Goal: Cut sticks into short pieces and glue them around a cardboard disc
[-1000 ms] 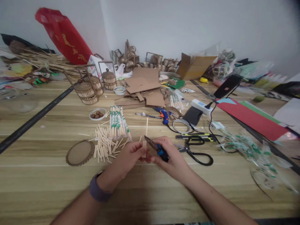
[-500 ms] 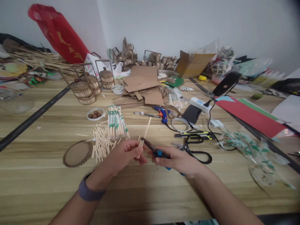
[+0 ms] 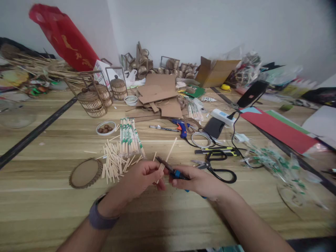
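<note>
My left hand (image 3: 145,174) is closed around a few thin wooden chopsticks (image 3: 172,148), one of which points up and away past the fingers. In my right hand (image 3: 198,179) is a pair of pliers-like cutters with blue handles (image 3: 177,174). Their dark jaws lie across the sticks just above my left fingertips; whether they are fully closed I cannot tell. Left of my hands lies a heap of short cut stick pieces (image 3: 114,162). Behind it are chopsticks in green-printed wrappers (image 3: 128,134). A round cardboard piece with a ridged rim (image 3: 85,174) rests beside the heap.
Black-handled scissors (image 3: 222,175), a utility knife (image 3: 217,151) and a blue glue gun (image 3: 183,127) lie right of centre. A bowl of brown balls (image 3: 106,128), small lidded stick baskets (image 3: 91,101) and cardboard sheets (image 3: 157,91) stand farther back. Torn wrappers (image 3: 278,164) spread at right.
The held sticks and the cutters' jaws have shifted slightly to the right and down. The long chopstick leans more to the right. Both hands keep their holds.
</note>
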Demonstrator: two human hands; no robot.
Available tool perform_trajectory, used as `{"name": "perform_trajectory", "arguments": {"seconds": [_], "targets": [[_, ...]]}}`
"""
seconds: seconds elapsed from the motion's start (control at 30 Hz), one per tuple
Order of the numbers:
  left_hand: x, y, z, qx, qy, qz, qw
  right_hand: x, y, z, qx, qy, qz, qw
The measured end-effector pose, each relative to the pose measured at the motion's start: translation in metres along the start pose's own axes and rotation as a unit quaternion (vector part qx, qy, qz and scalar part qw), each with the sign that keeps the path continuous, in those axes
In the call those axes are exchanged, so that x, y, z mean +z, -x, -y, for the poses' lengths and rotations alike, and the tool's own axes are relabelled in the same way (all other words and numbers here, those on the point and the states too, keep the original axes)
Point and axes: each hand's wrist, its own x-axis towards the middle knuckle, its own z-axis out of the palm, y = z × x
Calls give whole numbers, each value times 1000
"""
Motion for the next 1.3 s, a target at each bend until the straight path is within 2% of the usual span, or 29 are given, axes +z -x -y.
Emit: {"name": "perform_trajectory", "arguments": {"seconds": [0.1, 0.13, 0.2, 0.27, 0.33, 0.37, 0.53, 0.7, 0.87, 1.0, 1.03, 1.07, 1.1, 1.13, 1.2, 1.3], "targets": [[-3, 2, -6, 10, 15, -83, 996, -8, 3, 2, 15, 14, 20, 1000], [-4, 2, -7, 13, 29, -119, 992, -11, 2, 3, 10, 38, 8, 999], [-7, 2, -6, 15, 62, -178, 982, -20, -2, 1, 4, 125, -52, 991], [-8, 0, -4, 15, 85, -208, 974, -29, -13, -5, 19, 264, -148, 953], [-6, -2, -1, 14, 91, -207, 974, -39, -28, -15, 51, 410, -219, 884], [-5, -3, 0, 15, 89, -200, 976, -43, -36, -20, 59, 432, -226, 871], [2, -4, 2, 25, 62, -175, 982, -59, -59, -39, 70, 474, -222, 849], [4, -3, 4, 38, 68, -159, 984, -68, -63, -37, 68, 478, -212, 850], [7, -4, 7, 38, 71, -139, 987, -78, -61, -27, 63, 423, -220, 877], [5, -4, 6, 36, 62, -144, 987, -61, -41, -15, 41, 336, -209, 918], [3, -4, 5, 34, 63, -151, 986, -54, -35, -12, 31, 288, -186, 939], [2, -4, 4, 32, 64, -156, 985, -46, -30, -8, 24, 154, -134, 979], [1, -4, 4, 30, 63, -159, 985, -39, -25, -4, 26, 39, -86, 995], [-1, -4, 4, 27, 61, -160, 985, -33, -22, -1, 34, -40, -57, 997], [-3, -5, 4, 21, 56, -152, 987, -23, -17, 5, 51, -124, -38, 990], [-2, -6, 6, 7, 52, -122, 991, -16, -15, 8, 62, -147, -16, 987]]}}
